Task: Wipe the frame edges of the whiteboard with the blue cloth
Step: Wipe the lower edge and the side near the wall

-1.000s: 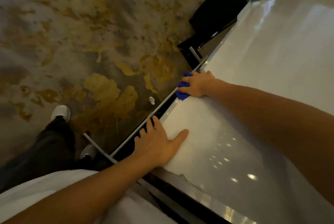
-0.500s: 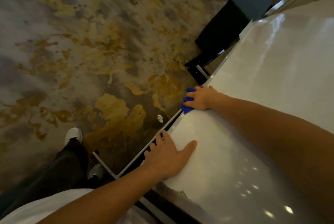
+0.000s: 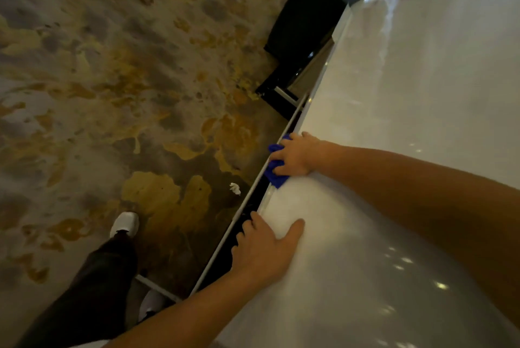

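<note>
Floor (image 3: 112, 94): mottled grey and yellow, fills the left half of the view.
Whiteboard (image 3: 408, 94): glossy white, fills the right half; its silver frame edge (image 3: 266, 201) runs diagonally between board and floor.
Dark box (image 3: 304, 24): stands on the floor by the board's far end.
Tray (image 3: 242, 225): narrow black channel just outside the frame edge; contents too dark to tell.
Trouser leg (image 3: 92, 277): black, lower left.
Left hand (image 3: 261, 252): palm and spread thumb on the board, fingers hooked over the frame edge into the tray.
Right hand (image 3: 294, 155): farther along the same edge, apart from the left, fingers curled round the cloth and pressing it to the frame.
Shoe (image 3: 125, 224): white, on the floor.
Blue cloth (image 3: 277, 177): bunched under the right hand on the frame edge, showing beyond the fingertips.
Scrap (image 3: 235, 188): small, white, on the floor near the tray.
</note>
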`<action>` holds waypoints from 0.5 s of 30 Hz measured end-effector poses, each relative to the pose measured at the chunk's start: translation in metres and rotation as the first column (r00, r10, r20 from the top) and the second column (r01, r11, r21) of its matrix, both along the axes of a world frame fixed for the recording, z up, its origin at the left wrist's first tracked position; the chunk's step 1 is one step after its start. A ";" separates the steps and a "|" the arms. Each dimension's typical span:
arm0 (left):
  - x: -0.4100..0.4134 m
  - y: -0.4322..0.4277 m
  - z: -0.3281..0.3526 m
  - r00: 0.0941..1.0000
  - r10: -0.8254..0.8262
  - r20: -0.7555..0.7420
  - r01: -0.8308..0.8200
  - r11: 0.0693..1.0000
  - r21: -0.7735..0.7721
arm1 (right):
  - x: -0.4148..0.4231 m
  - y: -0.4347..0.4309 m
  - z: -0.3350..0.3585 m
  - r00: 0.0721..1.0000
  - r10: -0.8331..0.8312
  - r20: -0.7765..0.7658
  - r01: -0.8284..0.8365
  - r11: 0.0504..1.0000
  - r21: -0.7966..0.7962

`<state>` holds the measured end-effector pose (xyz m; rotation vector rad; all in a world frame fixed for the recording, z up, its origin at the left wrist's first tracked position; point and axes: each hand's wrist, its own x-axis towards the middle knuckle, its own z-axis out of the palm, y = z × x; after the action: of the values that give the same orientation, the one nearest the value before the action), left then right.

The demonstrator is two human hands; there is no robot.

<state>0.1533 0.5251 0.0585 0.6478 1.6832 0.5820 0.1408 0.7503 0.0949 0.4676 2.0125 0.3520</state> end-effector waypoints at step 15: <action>-0.055 0.144 -0.020 0.923 -0.024 0.384 0.025 1.000 0.004 | -0.023 0.168 -0.017 0.973 -0.197 -0.121 0.216 0.959 0.181</action>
<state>0.0982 0.6695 0.0383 0.5135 1.3050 0.6441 0.1183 0.9178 0.0780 0.8262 2.0139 0.4021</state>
